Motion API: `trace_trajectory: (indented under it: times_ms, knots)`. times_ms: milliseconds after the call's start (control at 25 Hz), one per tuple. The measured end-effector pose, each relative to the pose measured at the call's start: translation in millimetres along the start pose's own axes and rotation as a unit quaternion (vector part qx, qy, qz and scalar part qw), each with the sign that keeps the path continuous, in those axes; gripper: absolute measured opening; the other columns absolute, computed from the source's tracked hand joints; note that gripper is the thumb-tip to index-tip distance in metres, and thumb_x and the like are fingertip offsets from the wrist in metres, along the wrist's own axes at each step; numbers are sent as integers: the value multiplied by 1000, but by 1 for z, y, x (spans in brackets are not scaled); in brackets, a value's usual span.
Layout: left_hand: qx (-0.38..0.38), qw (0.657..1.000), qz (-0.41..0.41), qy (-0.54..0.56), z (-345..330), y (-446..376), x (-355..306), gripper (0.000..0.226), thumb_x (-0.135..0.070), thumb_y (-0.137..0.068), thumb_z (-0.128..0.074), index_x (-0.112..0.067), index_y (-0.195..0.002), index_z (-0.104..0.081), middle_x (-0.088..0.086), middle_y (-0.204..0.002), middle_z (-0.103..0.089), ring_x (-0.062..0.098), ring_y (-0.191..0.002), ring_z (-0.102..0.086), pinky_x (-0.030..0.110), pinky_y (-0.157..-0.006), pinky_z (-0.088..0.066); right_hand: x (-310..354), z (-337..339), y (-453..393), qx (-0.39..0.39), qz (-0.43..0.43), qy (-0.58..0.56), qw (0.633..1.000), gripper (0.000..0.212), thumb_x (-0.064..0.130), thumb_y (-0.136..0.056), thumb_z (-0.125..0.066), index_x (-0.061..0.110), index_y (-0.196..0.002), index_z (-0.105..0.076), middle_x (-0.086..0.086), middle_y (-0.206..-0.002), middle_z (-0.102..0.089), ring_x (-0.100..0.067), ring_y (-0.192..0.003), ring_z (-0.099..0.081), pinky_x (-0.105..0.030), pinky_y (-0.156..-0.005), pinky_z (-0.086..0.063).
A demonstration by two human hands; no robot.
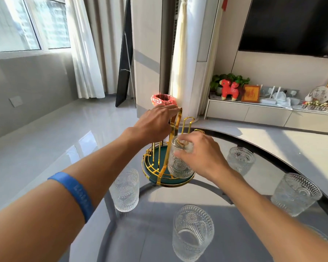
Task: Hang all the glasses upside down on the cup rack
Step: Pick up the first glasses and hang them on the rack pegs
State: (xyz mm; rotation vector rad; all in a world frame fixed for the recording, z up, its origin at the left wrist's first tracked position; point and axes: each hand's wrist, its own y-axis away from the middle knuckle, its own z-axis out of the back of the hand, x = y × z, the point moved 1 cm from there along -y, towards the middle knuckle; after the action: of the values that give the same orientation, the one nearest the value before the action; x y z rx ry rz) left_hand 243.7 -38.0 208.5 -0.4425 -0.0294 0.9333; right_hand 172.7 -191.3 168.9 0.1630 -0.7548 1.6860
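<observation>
A cup rack [160,173] with gold wire prongs and a dark green round base stands on the glass table. My left hand [155,121] grips the top of its tall gold handle loop. My right hand [199,154] holds an embossed clear glass [178,163] upside down by its base, on the rack's right side just above the green tray. Several more embossed glasses stand upright on the table: one left of the rack [125,190], one at the front [192,231], one right of the rack [240,159] and one at the far right [294,193].
The round glass table [155,233] has a dark rim curving behind the rack. Beyond it are a grey tiled floor, a bin with a red bag [163,100], and a low white cabinet [254,112] with ornaments.
</observation>
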Motion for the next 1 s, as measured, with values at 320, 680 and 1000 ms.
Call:
trace_trajectory:
  times_ms: [320, 680, 1000]
  knots:
    - [22, 995, 35, 92, 0, 11, -13, 74, 0, -79, -53, -3, -148, -27, 17, -156, -32, 32, -144, -27, 45, -115, -27, -2, -2, 7, 35, 0, 11, 999, 52, 42, -82, -70, 29, -131, -57, -1, -137, -57, -25, -120, -55, -37, -92, -45]
    - [171, 929, 325, -52, -28, 167, 19, 110, -70, -65, -64, -28, -151, -10, 7, -147, -45, 33, -135, -40, 67, -109, -15, 0, -5, 84, -63, -6, -79, 995, 39, 20, -79, -71, 18, -117, -63, 2, -126, -61, -22, -109, -58, -41, -89, -51]
    - [-102, 965, 224, 94, 17, 176, -31, 80, -52, -48, -76, -25, -117, -44, -2, -110, -62, 23, -93, -62, 38, -80, -49, 25, 31, 104, -57, -93, -224, 969, 25, 35, -84, -68, 27, -107, -63, 7, -88, -73, -11, -72, -67, -40, -71, -58]
